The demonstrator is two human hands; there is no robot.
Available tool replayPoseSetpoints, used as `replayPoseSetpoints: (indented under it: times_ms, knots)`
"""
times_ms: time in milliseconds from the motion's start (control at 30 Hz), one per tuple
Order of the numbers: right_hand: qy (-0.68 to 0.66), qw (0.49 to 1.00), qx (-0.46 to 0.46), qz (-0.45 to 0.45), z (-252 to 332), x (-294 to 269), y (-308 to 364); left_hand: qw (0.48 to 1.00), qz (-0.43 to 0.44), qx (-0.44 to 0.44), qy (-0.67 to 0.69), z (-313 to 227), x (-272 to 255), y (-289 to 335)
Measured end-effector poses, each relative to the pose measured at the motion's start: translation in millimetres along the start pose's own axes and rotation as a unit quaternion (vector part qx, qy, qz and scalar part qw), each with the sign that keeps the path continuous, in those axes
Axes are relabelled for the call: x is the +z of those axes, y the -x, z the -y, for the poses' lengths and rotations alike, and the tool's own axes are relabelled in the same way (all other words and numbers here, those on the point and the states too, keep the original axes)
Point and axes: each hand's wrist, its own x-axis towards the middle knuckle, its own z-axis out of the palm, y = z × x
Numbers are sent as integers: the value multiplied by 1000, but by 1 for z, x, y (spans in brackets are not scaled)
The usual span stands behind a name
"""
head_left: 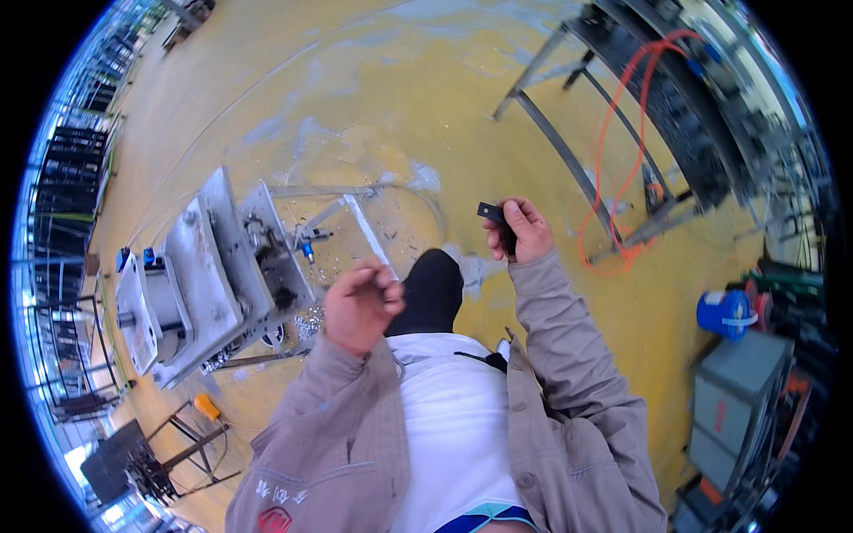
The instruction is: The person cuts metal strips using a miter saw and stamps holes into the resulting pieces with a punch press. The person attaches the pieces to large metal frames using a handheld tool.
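Note:
My right hand point(524, 233) is raised in front of me, thumb and fingers closed on a small flat black metal piece with a hole point(488, 212). One end of the piece juts out past the thumb; part of the rest is covered by the fingers. My left hand point(360, 308) hovers to the left and nearer, its fingers curled in and slightly blurred. Whether anything lies inside them is hidden. Just left of that hand stands a machine fixture of thick grey metal plates point(209, 258), with metal shavings about it. A blue valve-like fitting point(308, 249) sits on its right side.
At the upper right stands a dark metal rack point(662, 107) with an orange hose point(597, 191) hanging down. A blue bucket point(724, 313) rests by a grey cabinet point(742, 391). An orange-yellow handled tool point(206, 407) lies on a low frame at lower left. The floor point(373, 98) is yellow.

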Motion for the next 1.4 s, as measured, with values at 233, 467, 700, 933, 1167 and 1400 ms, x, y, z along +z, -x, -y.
replayPoseSetpoints:
  times_ms: [233,467,700,933,1167,1400]
  knots:
    - [533,806,-250,67,73,36,-205,995,-21,-69,-69,-59,74,-248]
    - [508,770,-302,242,188,82,-425,984,-33,62,-166,-183,193,-434]
    - [100,976,-11,192,281,70,-678,955,-110,203,-189,-310,297,-628]
    - [19,977,132,163,400,57,-908,932,-166,240,-215,-405,415,-833]
    - [77,956,223,173,545,-20,-1088,956,-156,164,-189,-454,516,-1053]
    - [-121,981,116,97,684,-167,-1277,977,-1,15,-211,-437,673,-1349]
